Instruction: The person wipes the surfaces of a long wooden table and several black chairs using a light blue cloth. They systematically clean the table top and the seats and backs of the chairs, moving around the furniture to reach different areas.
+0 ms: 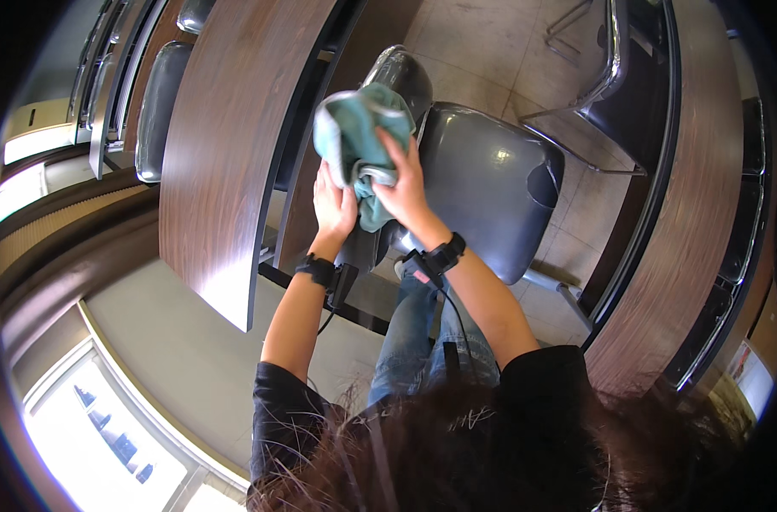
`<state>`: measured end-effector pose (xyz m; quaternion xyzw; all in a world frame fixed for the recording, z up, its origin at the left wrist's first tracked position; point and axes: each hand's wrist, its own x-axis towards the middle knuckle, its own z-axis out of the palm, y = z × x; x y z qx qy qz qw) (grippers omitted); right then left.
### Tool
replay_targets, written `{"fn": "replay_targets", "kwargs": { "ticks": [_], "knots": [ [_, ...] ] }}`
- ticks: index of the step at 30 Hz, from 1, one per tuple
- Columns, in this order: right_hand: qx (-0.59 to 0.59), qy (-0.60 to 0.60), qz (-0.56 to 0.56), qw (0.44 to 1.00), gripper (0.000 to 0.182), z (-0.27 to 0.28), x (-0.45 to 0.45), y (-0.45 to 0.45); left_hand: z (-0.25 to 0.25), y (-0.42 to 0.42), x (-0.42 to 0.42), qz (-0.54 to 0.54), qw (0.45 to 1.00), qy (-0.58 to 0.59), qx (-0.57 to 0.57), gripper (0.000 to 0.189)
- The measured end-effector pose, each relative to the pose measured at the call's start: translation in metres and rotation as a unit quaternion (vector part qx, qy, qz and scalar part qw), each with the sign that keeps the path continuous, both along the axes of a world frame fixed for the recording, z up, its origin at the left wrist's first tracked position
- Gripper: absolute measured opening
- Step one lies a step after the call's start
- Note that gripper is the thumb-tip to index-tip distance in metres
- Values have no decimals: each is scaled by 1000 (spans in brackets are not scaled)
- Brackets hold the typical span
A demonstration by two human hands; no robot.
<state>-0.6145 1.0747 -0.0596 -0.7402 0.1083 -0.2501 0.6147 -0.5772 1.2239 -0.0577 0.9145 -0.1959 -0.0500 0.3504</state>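
A crumpled teal cloth with a pale edge (366, 131) is held up between my two hands, over the gap between a wood-grain table (235, 128) and a black padded chair. My left hand (335, 201) presses the cloth's lower left side, its fingers partly hidden behind the cloth. On the right side my right hand (402, 176) grips the cloth, with fingers spread over it and the thumb below. The chair's seat (491, 185), black and shiny with a dark round patch near one edge, lies just right of my hands. Its backrest (404, 80) is partly covered by the cloth.
Another wood-grain table (696, 192) stands on the right, with a metal-framed black chair (625, 96) beside it. More black chairs (161, 115) line the left table's far side. Tiled floor (478, 41) shows between the tables. A bright window (107, 435) is at lower left.
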Motion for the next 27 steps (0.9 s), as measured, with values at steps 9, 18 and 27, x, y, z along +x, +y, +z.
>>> {"fn": "replay_targets", "kwargs": {
  "ticks": [9,18,27],
  "knots": [
    [-7,271,-11,963,70,-130,-149,68,25,47,-109,4,984,-90,157,65],
    [-77,-7,44,996,82,-30,-144,95,-12,78,-160,84,992,1,-97,61],
    [8,271,46,961,80,-109,-201,117,3,75,-158,87,995,-3,-48,71]
  ]
}}
